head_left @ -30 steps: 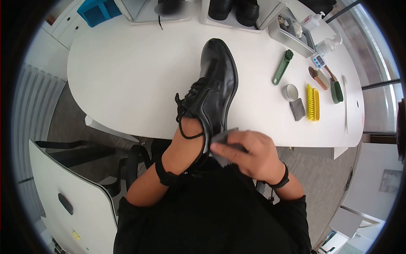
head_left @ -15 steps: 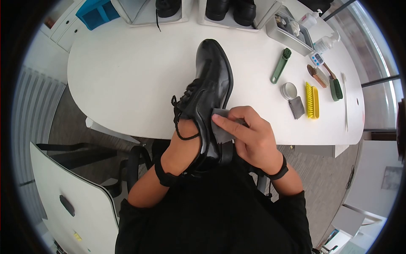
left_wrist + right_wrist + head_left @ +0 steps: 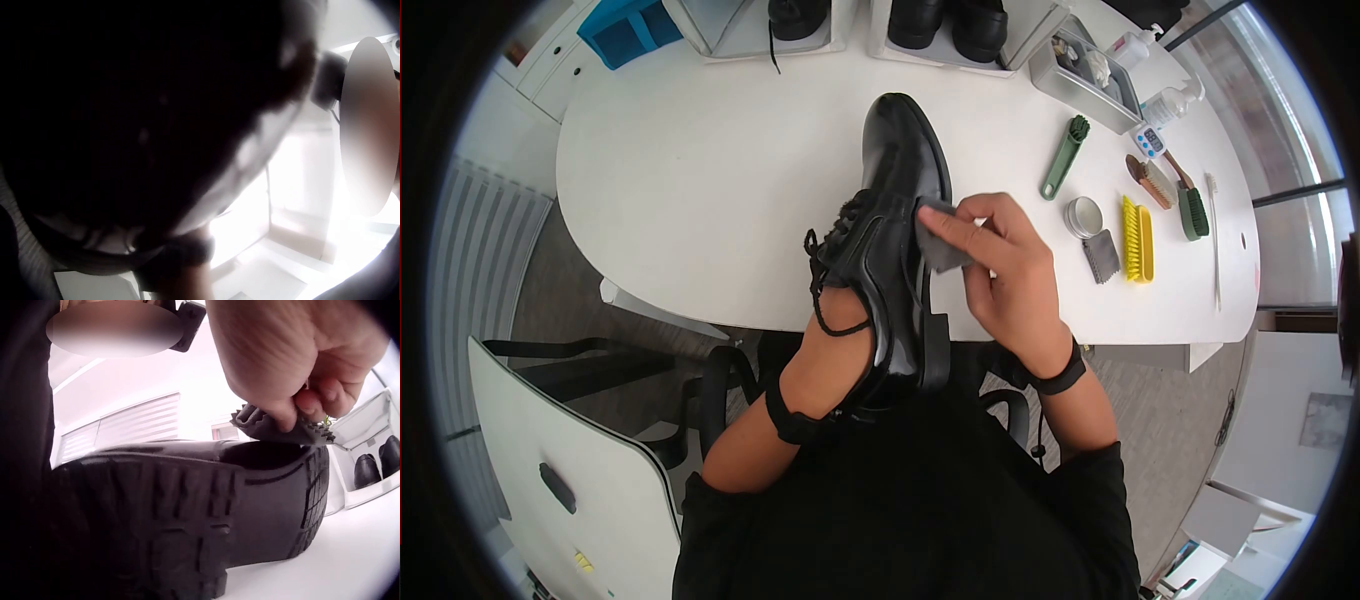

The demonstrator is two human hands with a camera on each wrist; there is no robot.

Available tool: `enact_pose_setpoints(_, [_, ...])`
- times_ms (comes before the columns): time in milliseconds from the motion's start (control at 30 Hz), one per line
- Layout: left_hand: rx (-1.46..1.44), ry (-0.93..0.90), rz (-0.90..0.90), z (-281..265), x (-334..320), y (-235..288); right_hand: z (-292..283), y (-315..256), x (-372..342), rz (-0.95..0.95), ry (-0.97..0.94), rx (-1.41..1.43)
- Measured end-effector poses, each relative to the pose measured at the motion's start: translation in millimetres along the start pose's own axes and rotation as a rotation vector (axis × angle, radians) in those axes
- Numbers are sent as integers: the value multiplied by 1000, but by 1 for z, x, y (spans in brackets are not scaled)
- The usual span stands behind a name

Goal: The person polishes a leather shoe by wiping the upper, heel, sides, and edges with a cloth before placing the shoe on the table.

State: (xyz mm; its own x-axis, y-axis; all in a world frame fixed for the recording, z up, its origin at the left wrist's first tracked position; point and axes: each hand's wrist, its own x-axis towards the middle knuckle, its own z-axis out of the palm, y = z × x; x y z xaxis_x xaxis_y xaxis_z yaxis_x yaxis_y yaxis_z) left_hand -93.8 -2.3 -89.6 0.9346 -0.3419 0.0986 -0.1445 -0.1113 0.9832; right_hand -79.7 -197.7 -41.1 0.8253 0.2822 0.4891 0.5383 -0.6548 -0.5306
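Observation:
A black leather lace-up shoe points toe-away over the table's near edge, its heel close to the person's body. The left hand is pushed into the shoe's opening; its fingers are hidden inside, so I cannot tell how they lie. Loose laces hang over that wrist. Between thumb and fingers, the right hand pinches a folded grey cloth against the shoe's right side, near the ball. In the right wrist view the treaded sole faces the camera, with the zigzag-edged cloth above the sole edge.
Right on the white table lie a green brush, a round tin, another grey cloth, a yellow brush and wooden-handled brushes. A metal box, pump bottles and boxed black shoes stand at the back.
The right hand has slid the cloth forward along the shoe's right side, from near the heel to near the ball. The shoe has shifted slightly left, and its heel now shows.

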Motion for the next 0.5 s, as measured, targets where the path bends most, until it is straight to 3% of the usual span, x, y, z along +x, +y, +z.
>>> enact_pose_setpoints(167, [191, 86, 173, 2, 1, -12, 0, 8, 7, 99, 20, -46])
enact_pose_setpoints(500, [3, -29, 39, 1, 2, -17, -5, -7, -12, 79, -113, 119])
